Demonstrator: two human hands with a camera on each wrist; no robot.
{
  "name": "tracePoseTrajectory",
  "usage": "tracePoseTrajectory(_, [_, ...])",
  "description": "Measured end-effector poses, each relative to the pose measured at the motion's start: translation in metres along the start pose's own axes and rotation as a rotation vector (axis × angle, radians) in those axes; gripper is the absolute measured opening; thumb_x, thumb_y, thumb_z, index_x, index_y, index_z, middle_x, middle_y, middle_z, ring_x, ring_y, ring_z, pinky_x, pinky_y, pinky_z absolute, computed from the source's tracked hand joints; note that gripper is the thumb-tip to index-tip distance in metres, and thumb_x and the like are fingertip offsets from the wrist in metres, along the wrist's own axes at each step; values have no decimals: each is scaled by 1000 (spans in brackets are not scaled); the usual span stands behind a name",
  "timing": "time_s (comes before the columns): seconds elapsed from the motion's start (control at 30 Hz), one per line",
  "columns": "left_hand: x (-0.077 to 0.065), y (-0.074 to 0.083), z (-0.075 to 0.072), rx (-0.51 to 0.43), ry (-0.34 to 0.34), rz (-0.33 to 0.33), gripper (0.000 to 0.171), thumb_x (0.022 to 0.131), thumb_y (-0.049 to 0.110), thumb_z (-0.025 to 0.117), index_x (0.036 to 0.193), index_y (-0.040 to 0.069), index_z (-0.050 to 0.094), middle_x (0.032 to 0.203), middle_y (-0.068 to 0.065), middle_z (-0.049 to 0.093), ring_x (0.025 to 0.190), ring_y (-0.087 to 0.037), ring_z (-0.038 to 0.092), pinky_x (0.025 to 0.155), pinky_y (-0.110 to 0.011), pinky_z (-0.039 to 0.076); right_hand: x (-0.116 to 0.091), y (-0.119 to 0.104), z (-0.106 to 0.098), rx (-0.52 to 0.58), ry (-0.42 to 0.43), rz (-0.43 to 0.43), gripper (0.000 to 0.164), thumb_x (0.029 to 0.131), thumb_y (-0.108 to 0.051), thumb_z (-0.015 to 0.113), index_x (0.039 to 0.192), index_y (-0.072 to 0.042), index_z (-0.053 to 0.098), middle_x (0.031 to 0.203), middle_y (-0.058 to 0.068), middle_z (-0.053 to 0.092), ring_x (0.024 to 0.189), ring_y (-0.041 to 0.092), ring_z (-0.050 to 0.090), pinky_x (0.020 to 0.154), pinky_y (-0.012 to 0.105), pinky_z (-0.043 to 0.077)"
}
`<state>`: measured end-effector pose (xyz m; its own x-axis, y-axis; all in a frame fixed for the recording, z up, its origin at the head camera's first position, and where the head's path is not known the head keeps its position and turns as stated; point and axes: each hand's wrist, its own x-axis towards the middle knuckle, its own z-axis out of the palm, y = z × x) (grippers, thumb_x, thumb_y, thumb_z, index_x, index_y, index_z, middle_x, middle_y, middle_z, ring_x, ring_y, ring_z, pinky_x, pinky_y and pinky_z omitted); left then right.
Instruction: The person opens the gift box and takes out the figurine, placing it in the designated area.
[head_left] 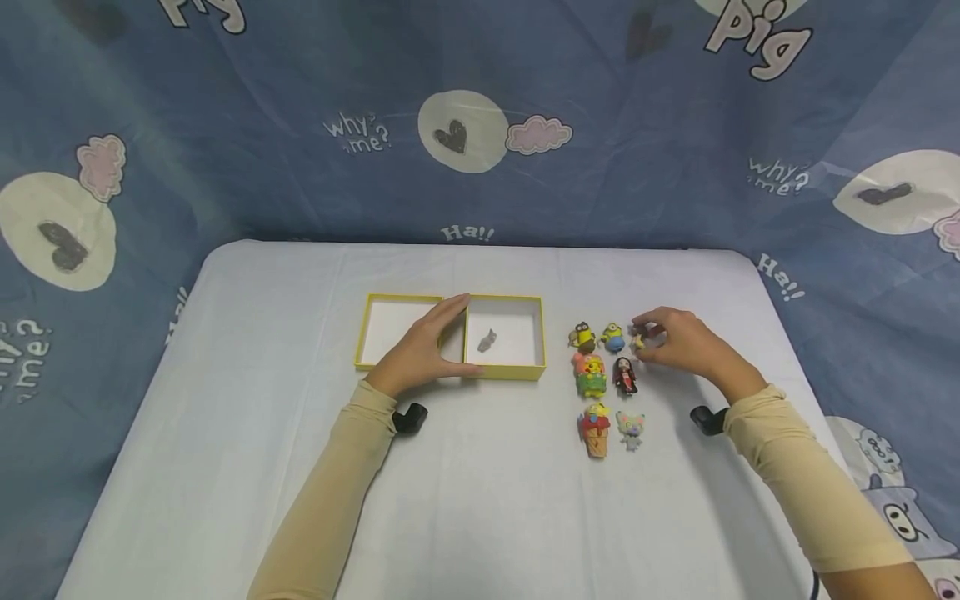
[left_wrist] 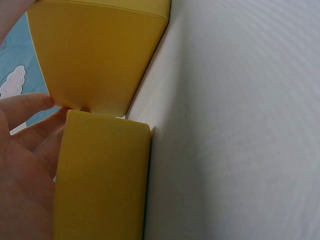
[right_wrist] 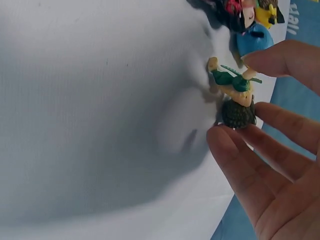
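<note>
Two shallow yellow boxes with white insides stand side by side. My left hand spans the right box near the seam, thumb at its front wall and fingers at the far edge. In the left wrist view, fingertips touch the yellow wall where the boxes meet. A small grey figurine lies inside the right box. My right hand pinches a small figurine with green clothing and a dark rounded top, at the far right of the toy group. The figurine is close over the white table.
Beside the right hand are two minion figurines, a black-haired doll and a pink and green figurine. Nearer lie an ice-cream-cone figurine and a grey cat-like figurine. The left box adjoins the right one.
</note>
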<state>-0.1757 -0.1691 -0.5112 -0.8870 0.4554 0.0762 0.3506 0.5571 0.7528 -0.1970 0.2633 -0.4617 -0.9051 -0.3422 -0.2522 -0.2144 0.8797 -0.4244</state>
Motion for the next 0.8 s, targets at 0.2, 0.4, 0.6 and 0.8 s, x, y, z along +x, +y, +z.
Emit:
tracePoseTrajectory(0.2, [-2,-1,0,-2,-3,-15,119,72,50,93,166,24,25,172,-5,27,160,-28,24,128,-54,30,1,3,-1,-3,4,-20,59,82,-16,84,134,3,65,131,23,68,120,43,64,99,61,54])
tracePoseTrajectory(0.4, [-2,0,-1,4,-6,-18,118,72,52,92,166,22,26,172,-4,27,160,-27,25,129,-53,29,-1,4,-1,-14,15,-45,59,82,-17,85,135,1,65,130,21,69,120,41,65,93,57,58])
tracePoseTrajectory(0.6, [-2,0,-1,7,-6,-25,119,71,52,93,165,22,26,172,0,27,160,-26,23,130,-51,28,-5,-5,-7,-44,49,-22,61,88,-25,80,141,-1,60,139,25,63,126,45,60,101,63,54])
tracePoseTrajectory(0.8, [-1,0,-1,4,-9,-35,121,70,53,93,166,24,25,172,3,26,160,-26,23,130,-51,27,-3,-47,-16,85,212,-64,54,96,-23,74,142,1,57,138,25,62,124,44,64,94,56,61])
